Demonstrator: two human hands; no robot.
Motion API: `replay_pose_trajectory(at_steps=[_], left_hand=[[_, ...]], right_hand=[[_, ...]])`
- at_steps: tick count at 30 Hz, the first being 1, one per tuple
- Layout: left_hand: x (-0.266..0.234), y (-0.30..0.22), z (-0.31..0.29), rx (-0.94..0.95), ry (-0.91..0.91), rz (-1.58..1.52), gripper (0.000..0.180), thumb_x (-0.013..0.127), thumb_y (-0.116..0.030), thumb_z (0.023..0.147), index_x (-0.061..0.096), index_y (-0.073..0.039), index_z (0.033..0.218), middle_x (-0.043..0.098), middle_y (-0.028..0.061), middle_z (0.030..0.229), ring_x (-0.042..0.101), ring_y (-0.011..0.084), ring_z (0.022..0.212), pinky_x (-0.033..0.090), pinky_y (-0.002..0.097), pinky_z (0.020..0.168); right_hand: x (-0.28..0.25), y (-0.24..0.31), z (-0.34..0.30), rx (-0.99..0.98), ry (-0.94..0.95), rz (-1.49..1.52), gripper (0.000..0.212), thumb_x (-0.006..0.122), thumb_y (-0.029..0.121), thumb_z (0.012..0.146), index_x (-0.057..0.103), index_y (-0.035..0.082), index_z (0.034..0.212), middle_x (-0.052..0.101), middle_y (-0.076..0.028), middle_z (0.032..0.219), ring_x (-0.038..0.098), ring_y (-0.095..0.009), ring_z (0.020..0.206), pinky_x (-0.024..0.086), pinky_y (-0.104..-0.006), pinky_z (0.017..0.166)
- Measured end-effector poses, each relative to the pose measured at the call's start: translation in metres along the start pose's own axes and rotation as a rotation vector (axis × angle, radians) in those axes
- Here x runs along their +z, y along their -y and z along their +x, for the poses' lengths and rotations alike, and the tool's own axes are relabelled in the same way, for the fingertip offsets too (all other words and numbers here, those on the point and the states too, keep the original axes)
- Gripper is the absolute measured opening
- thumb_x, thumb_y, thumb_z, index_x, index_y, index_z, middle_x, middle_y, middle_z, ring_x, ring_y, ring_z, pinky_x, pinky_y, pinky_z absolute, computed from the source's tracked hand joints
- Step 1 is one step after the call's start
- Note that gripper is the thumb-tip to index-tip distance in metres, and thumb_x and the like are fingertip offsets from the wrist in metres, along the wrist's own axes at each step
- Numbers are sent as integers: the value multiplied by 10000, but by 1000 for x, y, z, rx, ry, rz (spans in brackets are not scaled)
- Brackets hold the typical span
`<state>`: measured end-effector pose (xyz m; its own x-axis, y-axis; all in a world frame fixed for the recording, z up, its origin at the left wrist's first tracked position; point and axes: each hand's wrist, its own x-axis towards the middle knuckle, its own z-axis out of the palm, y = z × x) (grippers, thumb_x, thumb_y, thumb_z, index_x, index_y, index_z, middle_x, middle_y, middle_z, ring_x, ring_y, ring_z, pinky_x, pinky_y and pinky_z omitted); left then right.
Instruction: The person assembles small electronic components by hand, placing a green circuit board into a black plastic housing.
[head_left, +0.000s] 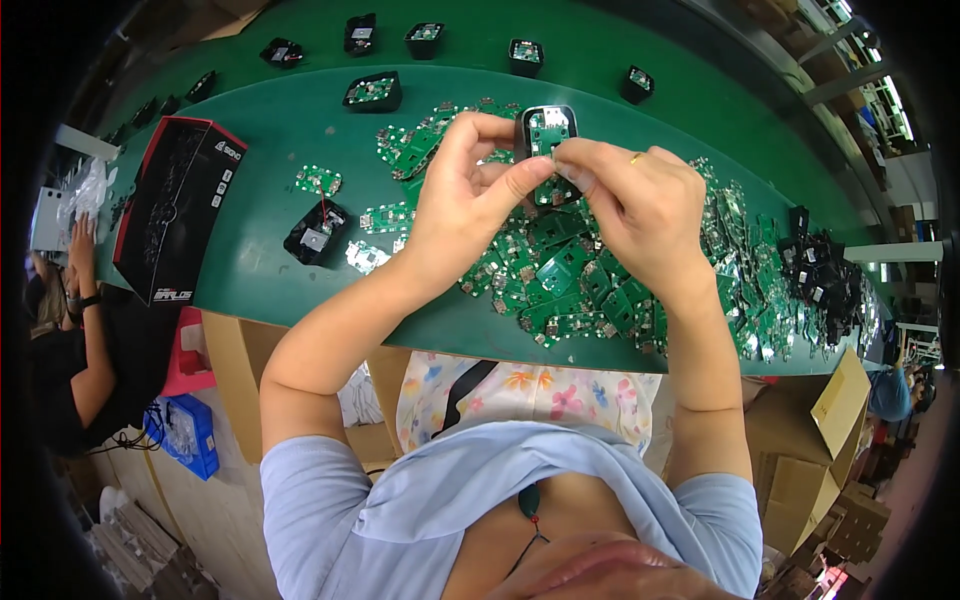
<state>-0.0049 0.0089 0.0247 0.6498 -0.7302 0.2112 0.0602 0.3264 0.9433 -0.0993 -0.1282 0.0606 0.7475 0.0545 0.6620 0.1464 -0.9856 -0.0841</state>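
Note:
Above the heap of loose circuit boards, my left hand (pixel 470 185) grips a black plastic housing (pixel 526 128) by its left side, the thumb resting across its front. A green circuit board (pixel 550 130) sits in the open face of that housing. My right hand (pixel 640 195) pinches at the housing's right side, its fingertips against the board; whether they hold a small part there cannot be seen. Left of my hands, another black housing (pixel 316 236) lies on the table, joined by a red wire to a small green board (pixel 319 180).
Green circuit boards (pixel 560 270) lie heaped before me, with a pile of black parts (pixel 825 275) at the right. Several filled housings (pixel 425 38) stand along the far green surface (pixel 600 35). A black box (pixel 180 205) stands at left, near another person's hand (pixel 82 245).

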Motion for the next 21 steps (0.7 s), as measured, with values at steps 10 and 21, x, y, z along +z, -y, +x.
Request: replay_pose_trajectory(at_steps=[10, 21], left_hand=[[1, 0, 1, 33, -11, -6, 270, 592, -107, 840, 420, 2, 1017, 519, 109, 1004, 585, 131, 839, 481, 221, 668], [-13, -11, 74, 17, 255, 116, 339, 586, -256, 847, 463, 9, 1018, 562, 106, 919, 568, 134, 779, 493, 248, 621]], right_hand=[[6, -1, -2, 5, -24, -13, 117, 630, 114, 708, 604, 146, 819, 534, 26, 547, 503, -150, 458, 333, -283, 422], [21, -16, 22, 615, -160, 838, 441, 568, 74, 836, 352, 30, 1218, 524, -32, 792, 513, -67, 651, 391, -166, 493]])
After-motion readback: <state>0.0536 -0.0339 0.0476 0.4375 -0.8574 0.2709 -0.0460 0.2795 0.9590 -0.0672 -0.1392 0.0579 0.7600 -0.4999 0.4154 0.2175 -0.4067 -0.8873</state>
